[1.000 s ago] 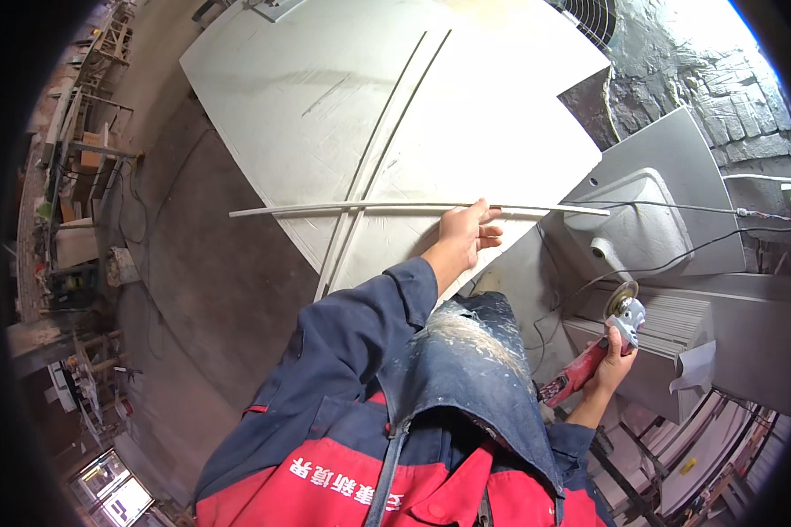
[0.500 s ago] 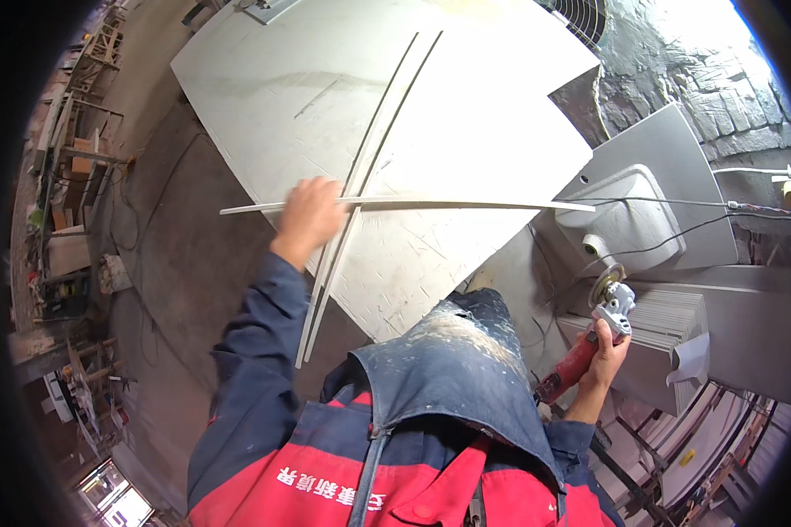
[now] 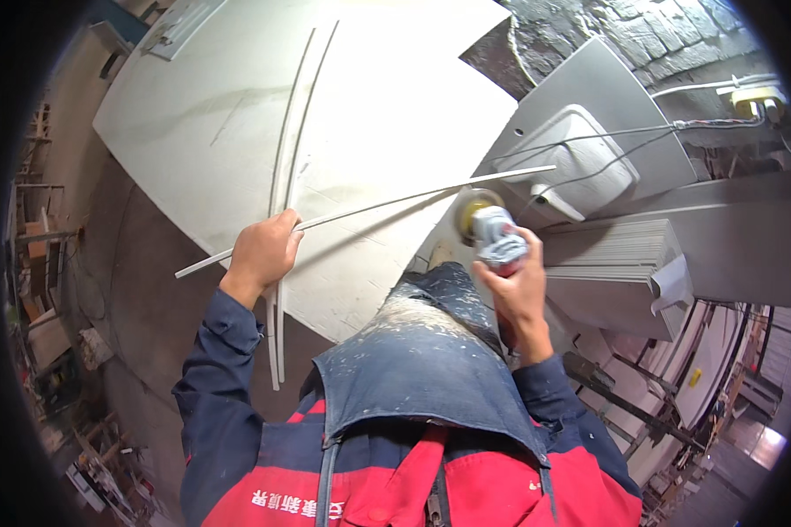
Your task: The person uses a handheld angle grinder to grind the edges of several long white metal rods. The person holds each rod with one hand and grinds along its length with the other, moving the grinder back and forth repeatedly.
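Observation:
My left hand (image 3: 266, 253) is closed round a long thin white strip (image 3: 404, 202), near the strip's left end. The strip slants up to the right, past the edge of the large white board (image 3: 193, 132), with its shadow on the board below. Two more thin strips (image 3: 293, 140) lie on the board, cross under my left hand and stick out past the near edge. My right hand (image 3: 520, 285) grips an angle grinder (image 3: 499, 241) with a grey head. Its round disc (image 3: 476, 213) is blurred and stands close to the strip's right part; whether they touch I cannot tell.
To the right, a grey panel with a moulded basin (image 3: 589, 167) leans by the rough wall, with cables crossing it. A stack of thin panels (image 3: 602, 255) stands below it. A plug block (image 3: 760, 101) hangs at the far right. A small metal piece (image 3: 180, 31) lies on the board's far corner.
My left hand has taken hold of the strip, which has lifted and tilted up to the right. My right hand has brought the grinder inward, towards the strip. The view has shifted.

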{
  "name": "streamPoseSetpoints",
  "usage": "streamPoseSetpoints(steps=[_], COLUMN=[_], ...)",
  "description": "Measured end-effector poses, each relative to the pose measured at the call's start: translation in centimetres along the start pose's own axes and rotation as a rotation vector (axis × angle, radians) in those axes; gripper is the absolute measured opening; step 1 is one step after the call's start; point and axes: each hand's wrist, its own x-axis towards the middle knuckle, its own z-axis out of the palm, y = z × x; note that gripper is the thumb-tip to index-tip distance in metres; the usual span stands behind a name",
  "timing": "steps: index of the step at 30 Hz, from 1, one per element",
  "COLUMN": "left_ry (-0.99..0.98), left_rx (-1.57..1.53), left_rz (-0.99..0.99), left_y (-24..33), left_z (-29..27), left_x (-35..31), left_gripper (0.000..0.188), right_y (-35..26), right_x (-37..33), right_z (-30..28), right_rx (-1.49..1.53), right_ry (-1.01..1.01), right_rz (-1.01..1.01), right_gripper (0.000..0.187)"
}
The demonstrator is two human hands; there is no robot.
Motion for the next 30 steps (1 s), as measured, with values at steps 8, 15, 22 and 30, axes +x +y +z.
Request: streamPoseSetpoints(steps=[8,15,22,30], left_ry=[0.057,0.017,0.039,0.056], left_rx=[0.118,0.117,0.119,0.098], left_rz=[0.098,0.056,0.06,0.076], left_y=[3.3,4.0,4.3,3.2], left_z=[0.9,0.2,0.2,0.6], left_x=[1.0,0.8,0.6,0.4], left_gripper=[0.017,0.015,0.016,0.014], right_y=[-2.8,-4.8,-6.3,-4.0], right_x=[0.8,0.6,1.0,1.8], right_z=[4.6,5.5,5.6,4.9], right_rx=[-0.051,0.001,0.031,-0.078], right_ry=[-0.255,-0.378,-0.455,-0.337], right_rz=[-0.151,-0.2,-0.204,-0.09], right_gripper=[0.084,0.083,0.081,0.085])
